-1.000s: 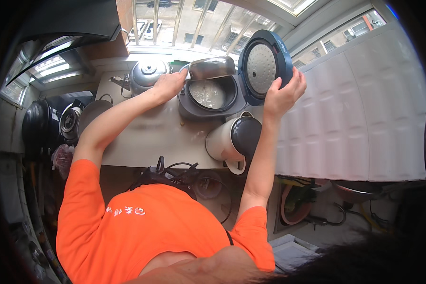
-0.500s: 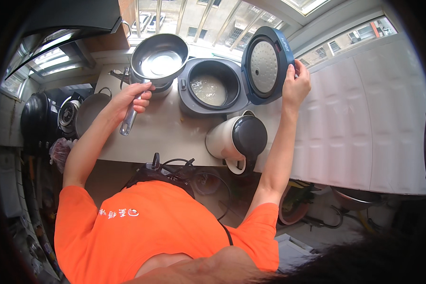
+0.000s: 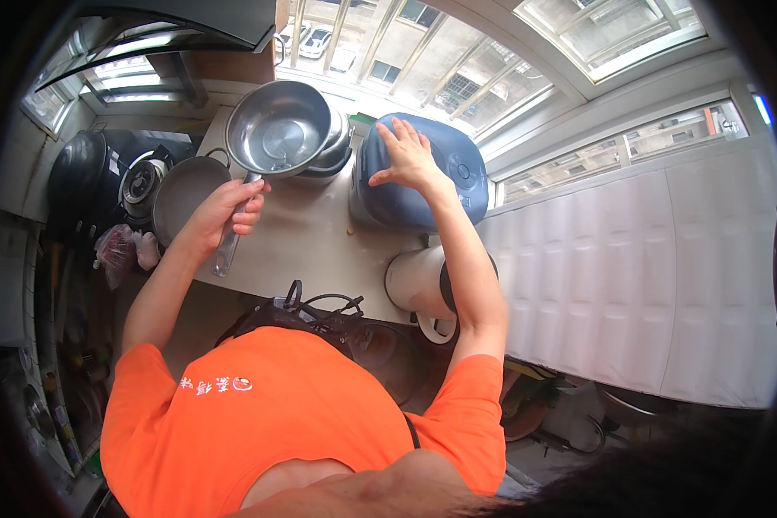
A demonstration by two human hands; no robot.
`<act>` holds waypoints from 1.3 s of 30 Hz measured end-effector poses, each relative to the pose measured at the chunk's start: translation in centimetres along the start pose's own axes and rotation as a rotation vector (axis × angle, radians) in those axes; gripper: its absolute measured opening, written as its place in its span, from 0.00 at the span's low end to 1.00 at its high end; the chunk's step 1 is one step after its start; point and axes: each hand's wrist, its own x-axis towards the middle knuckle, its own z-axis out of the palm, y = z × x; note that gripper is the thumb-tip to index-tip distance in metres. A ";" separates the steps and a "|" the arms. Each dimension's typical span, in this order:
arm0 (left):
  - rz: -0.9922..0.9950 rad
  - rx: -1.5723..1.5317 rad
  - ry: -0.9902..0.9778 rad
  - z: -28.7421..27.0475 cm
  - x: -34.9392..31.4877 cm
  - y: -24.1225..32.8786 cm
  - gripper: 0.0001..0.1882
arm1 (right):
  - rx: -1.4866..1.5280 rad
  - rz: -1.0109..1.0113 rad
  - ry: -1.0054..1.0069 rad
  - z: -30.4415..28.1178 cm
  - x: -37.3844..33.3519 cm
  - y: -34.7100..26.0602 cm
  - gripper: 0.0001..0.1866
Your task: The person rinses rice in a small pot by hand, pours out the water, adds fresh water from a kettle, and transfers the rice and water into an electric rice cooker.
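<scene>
My left hand (image 3: 230,210) is closed round the handle of a small metal saucepan (image 3: 278,128), held up over the left part of the counter. The pan's inside faces me and looks bare apart from a wet shine. At the back of the counter stands a dark blue rice cooker (image 3: 445,164) with its lid down. Flat on that lid lies my right hand (image 3: 406,157), fingers spread, holding nothing. The cooker's inside is hidden now. Beneath my right forearm is a cream electric kettle (image 3: 416,283), its dark top partly covered by the arm.
Behind the saucepan a metal pot-like vessel (image 3: 332,160) stands on the counter (image 3: 306,237). Left of it are a grey frying pan (image 3: 186,194), a gas burner (image 3: 143,183) and a plastic bag (image 3: 116,252). A barred window (image 3: 423,43) is behind the cooker; a white padded panel (image 3: 587,268) lies right.
The rice cooker's lid went from raised to down, covering the whitish watery contents. My right hand moved left from the lid's edge onto its top. The saucepan has lowered slightly.
</scene>
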 end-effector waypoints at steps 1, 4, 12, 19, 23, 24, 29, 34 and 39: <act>-0.001 -0.006 -0.011 0.0 0.1 -0.1 0.08 | -0.004 -0.009 0.001 0.2 0.6 -0.2 0.51; 0.026 -0.035 -0.004 0.3 1.3 -0.3 0.08 | -0.056 0.050 -0.183 1.0 1.8 -0.7 0.56; 0.222 -0.078 0.064 2.6 5.8 -0.6 0.10 | -0.179 0.094 -0.266 1.7 2.6 -2.0 0.56; 0.299 -0.044 0.118 2.2 6.4 -1.0 0.11 | -0.277 0.104 -0.270 2.4 3.1 -2.6 0.59; 0.278 -0.038 0.071 1.7 6.2 -1.3 0.12 | -0.361 0.115 -0.267 2.5 3.5 -3.2 0.58; 0.277 -0.036 0.069 1.8 6.3 -1.4 0.12 | -0.367 0.112 -0.252 2.7 3.6 -3.3 0.57; 0.273 -0.073 0.092 2.7 7.3 -1.9 0.09 | -0.389 0.143 -0.289 3.2 3.8 -3.8 0.57; 0.296 -0.035 0.050 3.9 8.5 -2.0 0.11 | -0.292 0.165 -0.247 3.8 3.4 -4.1 0.56; 0.312 -0.011 0.043 4.0 9.4 -2.2 0.11 | -0.252 0.220 -0.204 4.2 3.4 -4.9 0.54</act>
